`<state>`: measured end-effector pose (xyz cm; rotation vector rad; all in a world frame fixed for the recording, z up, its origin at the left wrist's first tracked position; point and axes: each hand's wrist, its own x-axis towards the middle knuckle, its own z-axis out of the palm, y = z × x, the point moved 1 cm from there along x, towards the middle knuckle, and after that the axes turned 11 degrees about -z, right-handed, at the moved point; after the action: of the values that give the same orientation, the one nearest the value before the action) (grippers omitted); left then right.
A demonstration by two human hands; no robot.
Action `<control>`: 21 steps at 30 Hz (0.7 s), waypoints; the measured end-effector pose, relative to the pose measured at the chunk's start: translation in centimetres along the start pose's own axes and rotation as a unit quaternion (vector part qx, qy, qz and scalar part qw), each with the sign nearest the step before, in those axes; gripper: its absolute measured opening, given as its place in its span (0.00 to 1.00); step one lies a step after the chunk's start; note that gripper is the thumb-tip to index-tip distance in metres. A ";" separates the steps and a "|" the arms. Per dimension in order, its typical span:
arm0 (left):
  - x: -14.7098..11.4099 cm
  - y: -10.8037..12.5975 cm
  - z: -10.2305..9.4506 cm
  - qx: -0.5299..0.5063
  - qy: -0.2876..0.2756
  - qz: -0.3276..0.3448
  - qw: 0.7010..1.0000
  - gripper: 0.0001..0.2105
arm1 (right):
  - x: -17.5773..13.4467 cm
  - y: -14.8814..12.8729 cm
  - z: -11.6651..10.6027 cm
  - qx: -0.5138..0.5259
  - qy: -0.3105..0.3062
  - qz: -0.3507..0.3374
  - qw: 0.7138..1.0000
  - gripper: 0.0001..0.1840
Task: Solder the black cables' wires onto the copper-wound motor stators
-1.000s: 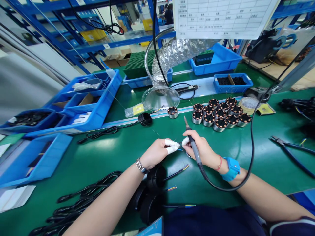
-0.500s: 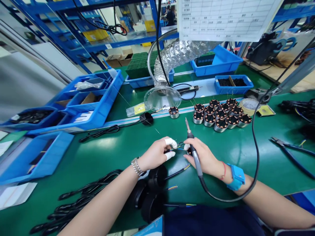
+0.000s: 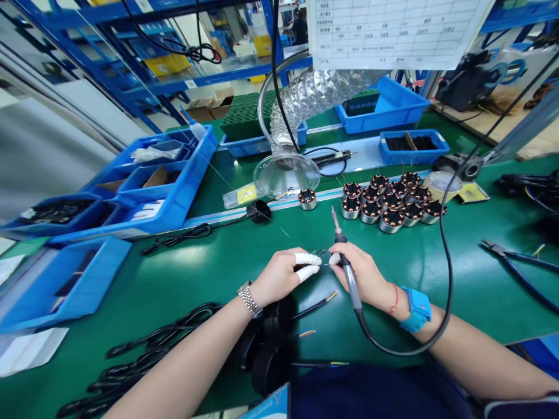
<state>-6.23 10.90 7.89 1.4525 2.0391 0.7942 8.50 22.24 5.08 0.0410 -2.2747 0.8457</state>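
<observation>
My left hand, with white finger covers on the thumb and forefinger, is closed in a pinch on thin wires. Between the two hands these wires run to the covered fingertips of my right hand. That hand also grips a soldering iron, its tip slanting up and away over the green bench. What else sits between the right fingertips is mostly hidden. Behind the iron stands a group of round motor stators with copper windings, and a single stator is set apart to their left.
Black round housings with cables lie by my left forearm. Pliers rest at right. A clear fume hood on a foil duct stands at the back. Blue bins line the left, and the iron's cord loops at right.
My left hand has moved right, its fingertips now close to the right hand's, and less of the wires shows between them. The soldering iron stays in my right hand.
</observation>
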 end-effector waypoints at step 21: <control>0.2 0.6 0.5 -0.031 0.005 -0.069 0.997 0.07 | 0.3 -0.2 0.1 0.074 -0.016 0.069 0.995 0.19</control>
<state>-5.58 11.33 7.96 1.2600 2.0777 0.8014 8.22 22.10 5.35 -0.0349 -2.2611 1.0933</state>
